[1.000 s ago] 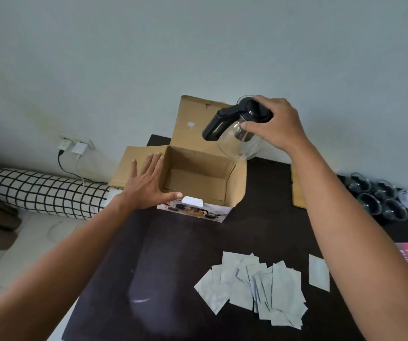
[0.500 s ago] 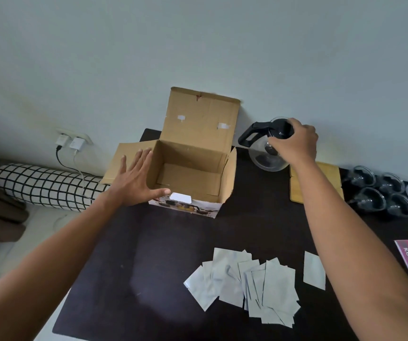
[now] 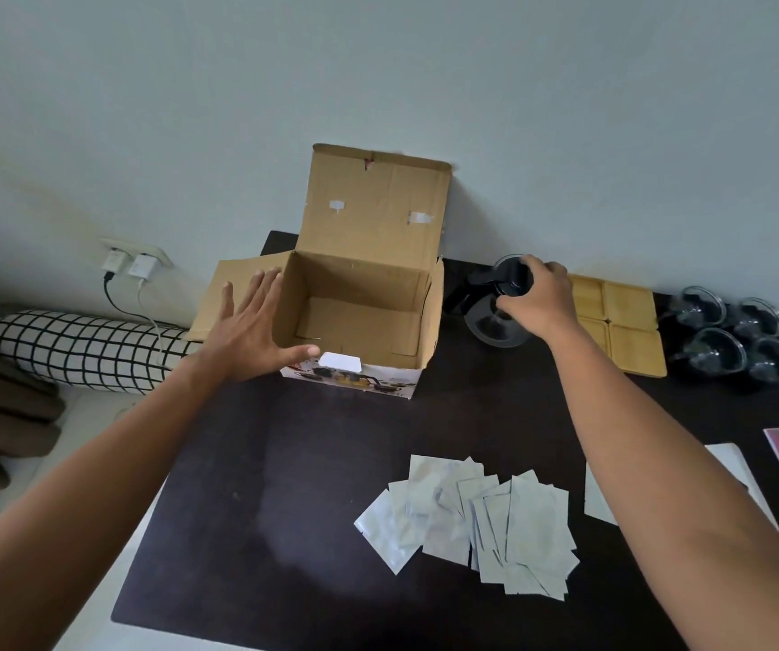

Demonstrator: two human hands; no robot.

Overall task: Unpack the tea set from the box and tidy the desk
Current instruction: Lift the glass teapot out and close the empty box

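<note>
My right hand (image 3: 537, 298) is clamped over the black lid of the glass teapot (image 3: 495, 317), round-bellied and clear, sitting on the desk (image 3: 246, 486) between the cardboard box (image 3: 368, 274) and the wooden coasters (image 3: 622, 321). My left hand (image 3: 251, 335) is spread flat, fingers wide, holding nothing, pressed at the box's left wall. The box is plain brown corrugated card, lid flap upright, nothing visible inside. Four square bamboo-coloured coasters lie in a block, and four clear glass cups (image 3: 735, 340) cluster just beyond them. A loose fan of silvery foil sachets (image 3: 472, 514) lies near me; too overlapped to count. The desk is matt black, against a pale wall (image 3: 378, 77). A checked bolster (image 3: 82, 350) lies off to the left.
</note>
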